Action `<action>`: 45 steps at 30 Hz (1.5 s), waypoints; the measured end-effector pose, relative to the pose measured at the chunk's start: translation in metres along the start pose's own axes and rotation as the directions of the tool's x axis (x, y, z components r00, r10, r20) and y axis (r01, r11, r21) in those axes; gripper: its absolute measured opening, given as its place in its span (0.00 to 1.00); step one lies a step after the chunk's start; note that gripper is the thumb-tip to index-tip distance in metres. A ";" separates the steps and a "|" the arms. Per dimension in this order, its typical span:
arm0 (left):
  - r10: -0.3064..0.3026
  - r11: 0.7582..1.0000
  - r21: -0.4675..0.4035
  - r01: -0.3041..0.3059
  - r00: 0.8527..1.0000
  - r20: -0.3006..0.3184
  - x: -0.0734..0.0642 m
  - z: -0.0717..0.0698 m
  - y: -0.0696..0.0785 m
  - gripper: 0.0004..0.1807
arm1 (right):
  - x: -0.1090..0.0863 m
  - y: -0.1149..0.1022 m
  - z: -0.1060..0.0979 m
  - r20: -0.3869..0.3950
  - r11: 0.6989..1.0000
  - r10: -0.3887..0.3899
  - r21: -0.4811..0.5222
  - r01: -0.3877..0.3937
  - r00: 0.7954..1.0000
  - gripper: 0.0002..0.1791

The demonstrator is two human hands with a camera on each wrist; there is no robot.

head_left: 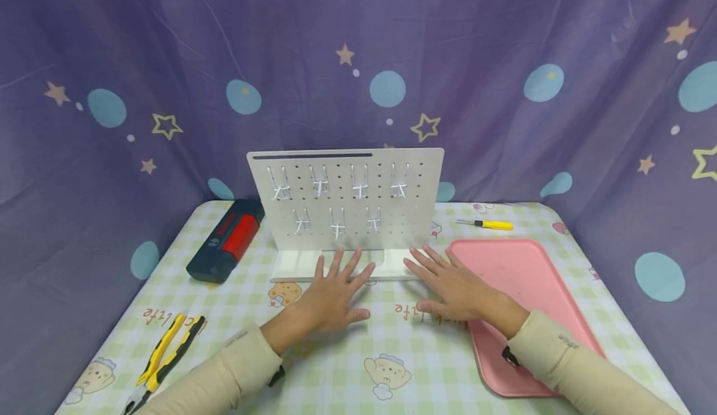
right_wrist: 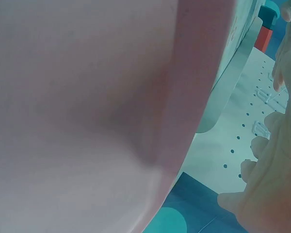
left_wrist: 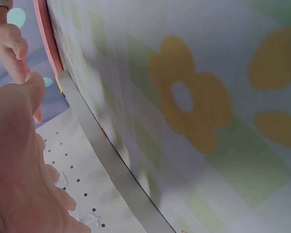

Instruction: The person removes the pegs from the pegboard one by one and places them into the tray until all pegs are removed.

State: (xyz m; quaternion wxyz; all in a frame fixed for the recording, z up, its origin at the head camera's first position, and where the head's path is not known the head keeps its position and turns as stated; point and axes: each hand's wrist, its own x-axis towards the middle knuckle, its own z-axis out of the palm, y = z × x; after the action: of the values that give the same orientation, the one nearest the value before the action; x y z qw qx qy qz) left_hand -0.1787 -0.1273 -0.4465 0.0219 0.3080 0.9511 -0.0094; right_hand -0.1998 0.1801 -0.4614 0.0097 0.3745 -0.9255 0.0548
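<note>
Both hands are held palm down with fingers spread, and neither grips anything. My left hand [head_left: 334, 297] is over the cloth just in front of the white pegboard stand [head_left: 358, 234], its fingertips overlapping the base in the head view. To the right, my right hand [head_left: 456, 284] reaches toward the base's right end, its wrist above the pink tray [head_left: 521, 265]. Several wire hooks [head_left: 337, 225] hang in two rows on the upright board, with nothing on them. In the left wrist view the left hand [left_wrist: 24, 165] shows its palm side; the right wrist view shows the right hand [right_wrist: 274, 170] likewise.
A dark blue and red case [head_left: 226, 241] lies left of the pegboard. Yellow-and-black pliers [head_left: 168, 353] rest at the front left, handles spread. Behind the tray lies a yellow-handled screwdriver [head_left: 493, 224]. A purple curtain [head_left: 313, 29] hangs behind the checked tablecloth [head_left: 336, 377].
</note>
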 end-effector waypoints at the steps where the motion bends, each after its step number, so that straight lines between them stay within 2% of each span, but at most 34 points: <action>1: 0.001 1.000 0.002 -0.001 1.000 0.001 0.000 0.000 0.000 0.48 | 0.000 0.000 0.000 0.001 1.000 0.001 0.000 -0.001 1.000 0.47; 15: -0.009 0.999 -0.030 0.009 1.000 0.009 -0.003 -0.005 0.002 0.48 | -0.002 0.002 0.000 0.006 1.000 0.001 0.011 -0.001 1.000 0.48; 20: -0.020 0.996 -0.083 0.019 1.000 -0.008 -0.002 -0.004 0.000 0.48 | 0.001 0.004 -0.003 -0.004 1.000 0.003 0.025 -0.003 1.000 0.48; 23: -0.047 0.987 -0.157 0.039 0.998 -0.051 -0.003 -0.005 -0.001 0.47 | 0.005 0.004 -0.006 -0.064 0.999 -0.012 0.044 0.015 0.998 0.49; 26: -0.076 0.971 -0.235 0.035 0.983 -0.166 -0.006 -0.009 -0.003 0.45 | 0.010 0.004 -0.009 -0.159 0.997 -0.028 0.061 0.038 0.987 0.48; 28: -0.090 0.961 -0.276 0.008 0.954 -0.287 -0.009 -0.014 -0.006 0.42 | 0.016 0.004 -0.011 -0.227 0.997 -0.026 0.062 0.041 0.974 0.47; 31: -0.146 0.943 -0.333 -0.014 0.882 -0.449 -0.013 -0.023 -0.015 0.37 | 0.028 0.002 -0.014 -0.316 0.998 -0.009 0.062 0.030 0.949 0.42; 33: -0.222 0.919 -0.393 0.005 0.833 -0.506 -0.017 -0.030 -0.025 0.32 | 0.037 0.000 -0.016 -0.373 0.998 0.001 0.059 0.022 0.928 0.37; 35: -0.326 0.877 -0.478 0.051 0.794 -0.513 -0.023 -0.036 -0.037 0.27 | 0.046 -0.001 -0.018 -0.432 0.998 0.003 0.056 0.023 0.902 0.32; 37: -0.438 0.817 -0.567 0.102 0.751 -0.495 -0.031 -0.041 -0.052 0.23 | 0.056 -0.002 -0.018 -0.487 0.998 0.003 0.055 0.027 0.873 0.27; 39: -0.545 0.755 -0.637 0.158 0.691 -0.475 -0.038 -0.045 -0.066 0.19 | 0.066 -0.002 -0.019 -0.540 0.998 0.002 0.049 0.029 0.842 0.24; 41: -0.633 0.696 -0.690 0.199 0.625 -0.458 -0.043 -0.049 -0.082 0.17 | 0.076 -0.002 -0.018 -0.582 0.999 0.004 0.040 0.024 0.813 0.22; 43: -0.698 0.651 -0.719 0.243 0.563 -0.443 -0.044 -0.053 -0.097 0.16 | 0.085 -0.002 -0.017 -0.609 0.999 0.007 0.034 0.017 0.793 0.21; 44: -0.723 0.631 -0.732 0.256 0.537 -0.435 -0.044 -0.054 -0.104 0.16 | 0.089 -0.001 -0.017 -0.616 0.999 0.010 0.033 0.013 0.788 0.20; 45: -0.742 0.614 -0.743 0.268 0.518 -0.426 -0.042 -0.055 -0.111 0.16 | 0.093 -0.001 -0.016 -0.621 0.999 0.011 0.032 0.011 0.784 0.20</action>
State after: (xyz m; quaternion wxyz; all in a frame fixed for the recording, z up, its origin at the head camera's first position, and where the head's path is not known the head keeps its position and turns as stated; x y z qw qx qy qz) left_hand -0.2114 -0.2402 -0.3890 -0.2510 -0.0477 0.8807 0.3990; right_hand -0.2666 0.1163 -0.4398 0.3070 0.3360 -0.8698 0.1906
